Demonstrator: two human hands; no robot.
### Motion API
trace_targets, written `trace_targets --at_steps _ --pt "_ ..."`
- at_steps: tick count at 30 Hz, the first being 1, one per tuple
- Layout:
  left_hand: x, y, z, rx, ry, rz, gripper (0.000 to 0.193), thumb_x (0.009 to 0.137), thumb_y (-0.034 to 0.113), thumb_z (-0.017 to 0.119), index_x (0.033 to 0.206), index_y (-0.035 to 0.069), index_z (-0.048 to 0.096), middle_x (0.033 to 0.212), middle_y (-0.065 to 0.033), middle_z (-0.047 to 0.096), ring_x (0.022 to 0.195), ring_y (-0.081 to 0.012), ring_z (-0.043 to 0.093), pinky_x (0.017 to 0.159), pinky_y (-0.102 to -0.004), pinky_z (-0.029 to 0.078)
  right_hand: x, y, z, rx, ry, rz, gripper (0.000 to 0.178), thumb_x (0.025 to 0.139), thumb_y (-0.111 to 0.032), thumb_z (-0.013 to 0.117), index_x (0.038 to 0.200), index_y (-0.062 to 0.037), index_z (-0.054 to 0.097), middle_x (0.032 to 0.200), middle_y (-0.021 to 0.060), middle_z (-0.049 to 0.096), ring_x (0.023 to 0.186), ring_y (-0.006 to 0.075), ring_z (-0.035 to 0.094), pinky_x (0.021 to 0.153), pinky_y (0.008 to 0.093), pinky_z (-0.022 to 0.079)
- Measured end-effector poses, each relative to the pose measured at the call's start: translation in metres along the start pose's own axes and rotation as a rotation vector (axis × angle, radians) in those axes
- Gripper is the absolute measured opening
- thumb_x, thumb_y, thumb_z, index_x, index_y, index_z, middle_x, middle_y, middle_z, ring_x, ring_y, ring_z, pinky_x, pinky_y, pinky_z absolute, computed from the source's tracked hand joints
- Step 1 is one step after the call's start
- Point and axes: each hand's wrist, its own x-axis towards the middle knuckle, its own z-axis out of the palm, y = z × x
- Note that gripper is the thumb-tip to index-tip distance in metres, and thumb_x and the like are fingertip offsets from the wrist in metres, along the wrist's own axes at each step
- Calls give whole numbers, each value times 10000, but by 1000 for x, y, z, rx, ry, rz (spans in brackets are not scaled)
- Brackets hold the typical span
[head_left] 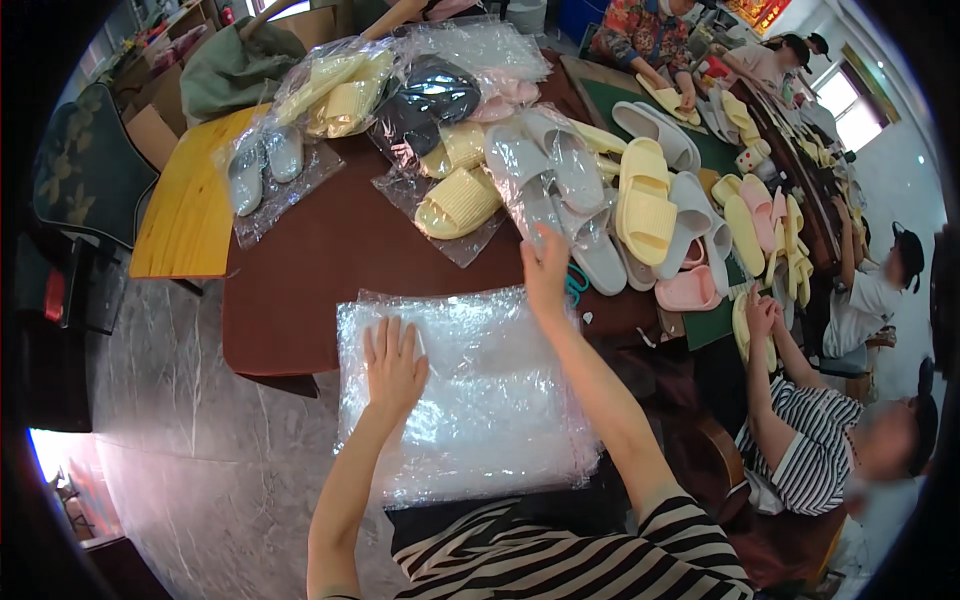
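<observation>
A stack of clear plastic bags (480, 400) lies in front of me, partly over the table's near edge. My left hand (396, 368) rests flat on it, fingers stretched out, holding nothing. Farther right, my right hand (546, 275) is closed at the near end of a clear bag with grey slippers (520, 165) inside; its fingertips are partly hidden by glare and plastic. Bagged yellow slippers (458, 203) lie just left of that bag. Right of the hand are loose grey slippers (597, 250) and a yellow slipper (645, 200). Teal scissor handles (576, 284) show beside my right wrist.
A brown table (290, 310) carries more bagged slippers (266, 165) at its left. Pink slippers (690, 290) lie near a green mat (715, 330). A yellow wooden board (190, 215) and a chair (90, 170) stand left. A co-worker in stripes (815, 430) sits close on the right.
</observation>
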Motion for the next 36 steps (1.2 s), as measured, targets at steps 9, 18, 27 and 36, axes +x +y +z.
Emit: trace_targets --at_steps 9,18,27,36 --pt "-2 -6 2 43 5 -1 584 884 381 607 1398 124 507 1504 -157 355 1477 -434 110 1150 -684 -8 62 20 20 -853 -114 -63 942 765 -211 780 1523 -110 231 1549 227 233 1399 470 279 1059 560 385" --pt "4 -14 4 -135 -84 -86 656 814 415 690 1387 153 505 1512 -132 328 1482 -414 88 1146 -681 -22 118 -14 -44 -688 -70 -303 426 872 -105 574 1287 -35 509 1109 255 635 952 435 632 790 530 503" --pt "1 -14 -31 -269 166 108 487 834 251 703 1256 41 582 1248 -181 577 1217 -376 502 1029 -465 416 106 -165 -145 -656 -63 -647 434 821 -52 569 1251 -116 578 1078 159 650 910 382 638 761 484 517" --pt "-32 -54 -92 -2114 -276 -494 751 1021 589 281 1469 -10 344 1385 -224 507 1199 -333 578 1035 -452 470 -88 -183 -152 -625 -206 -1113 428 803 -81 635 1230 -90 625 1163 92 667 1058 264 659 886 367 548"
